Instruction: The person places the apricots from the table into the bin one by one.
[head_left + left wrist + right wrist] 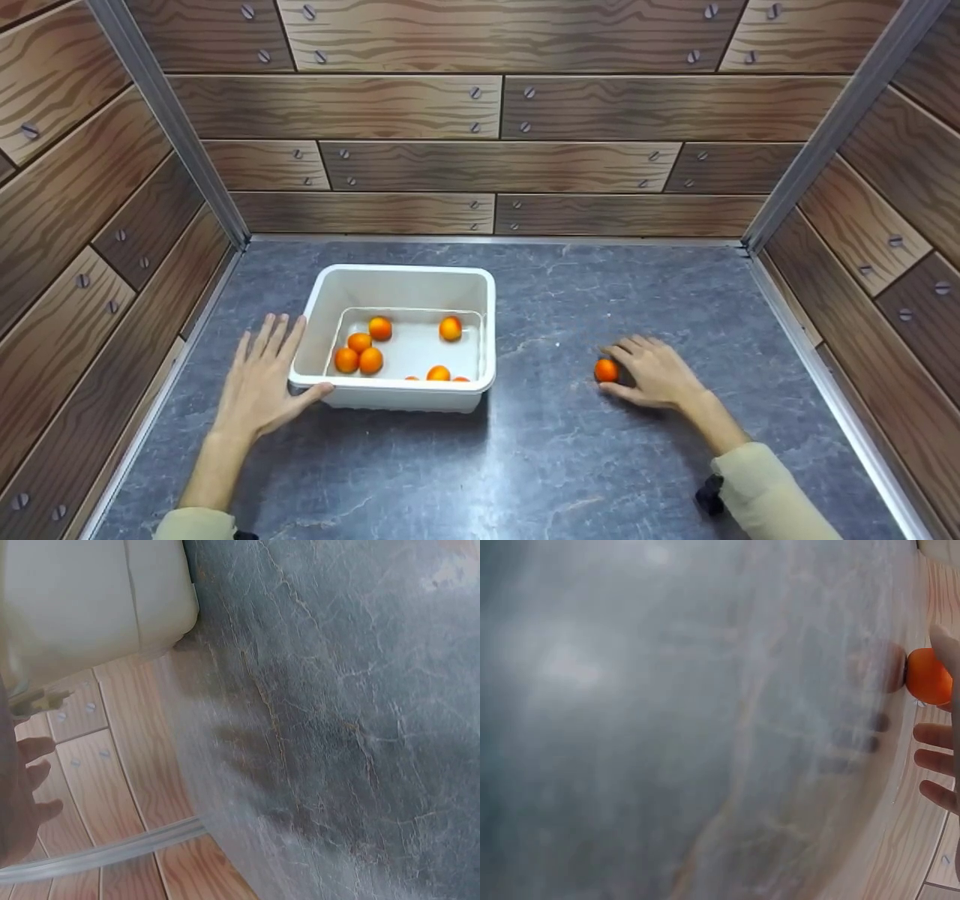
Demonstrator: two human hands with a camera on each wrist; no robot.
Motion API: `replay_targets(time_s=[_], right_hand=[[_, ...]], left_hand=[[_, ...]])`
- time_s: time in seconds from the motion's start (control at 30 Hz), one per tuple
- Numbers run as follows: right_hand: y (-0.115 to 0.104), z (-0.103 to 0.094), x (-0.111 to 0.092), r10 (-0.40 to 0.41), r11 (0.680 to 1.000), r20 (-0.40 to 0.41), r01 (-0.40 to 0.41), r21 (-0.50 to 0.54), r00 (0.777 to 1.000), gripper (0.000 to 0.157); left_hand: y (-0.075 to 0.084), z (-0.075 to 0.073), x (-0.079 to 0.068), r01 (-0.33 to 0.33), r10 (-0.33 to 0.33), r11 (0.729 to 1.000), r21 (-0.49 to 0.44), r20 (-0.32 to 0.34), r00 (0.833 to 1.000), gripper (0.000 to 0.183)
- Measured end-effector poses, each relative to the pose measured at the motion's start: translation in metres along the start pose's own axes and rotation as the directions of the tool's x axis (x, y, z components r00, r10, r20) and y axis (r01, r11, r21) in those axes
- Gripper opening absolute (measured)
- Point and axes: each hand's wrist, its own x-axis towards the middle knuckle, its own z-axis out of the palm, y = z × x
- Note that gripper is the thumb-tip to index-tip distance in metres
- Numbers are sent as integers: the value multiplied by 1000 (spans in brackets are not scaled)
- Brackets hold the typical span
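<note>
A white plastic tub [405,397] stands left of centre with several small oranges [370,361] inside. Beside its left wall is my left hand [259,390], fingers spread and straight, the thumb reaching over to the front left corner just under the rim. To the right of the tub, my right hand [656,371] pinches a single small orange [606,370] between thumb and index finger, low at the tabletop. In the right wrist view this orange [928,676] shows between the thumb and index finger, with the other fingers stretched out below it.
The grey marbled tabletop [555,465] is enclosed by wood-patterned walls [495,165] at the back and both sides. Metal strips [495,239] run along the wall bases, and metal posts [832,127] stand in the back corners.
</note>
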Motion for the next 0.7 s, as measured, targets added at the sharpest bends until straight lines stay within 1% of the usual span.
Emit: replay_targets(time_s=[0.13, 0.37, 0.57, 0.7], right_hand=[[1, 2, -4, 5, 1000, 9, -5, -4, 1000, 60], [-1, 6, -6, -14, 1000, -6, 13, -19, 1000, 56], [-3, 5, -5, -22, 999, -18, 22, -23, 1000, 50], [-5, 3, -3, -33, 999, -37, 32, -25, 999, 49]], left_hand=[[0, 0, 0, 4, -4, 1000, -4, -1, 1000, 112], [1, -2, 0, 0, 0, 1000, 11, 3, 1000, 112], [1, -2, 0, 6, -6, 1000, 12, 17, 1000, 112], [1, -2, 0, 9, -9, 1000, 10, 20, 1000, 112]])
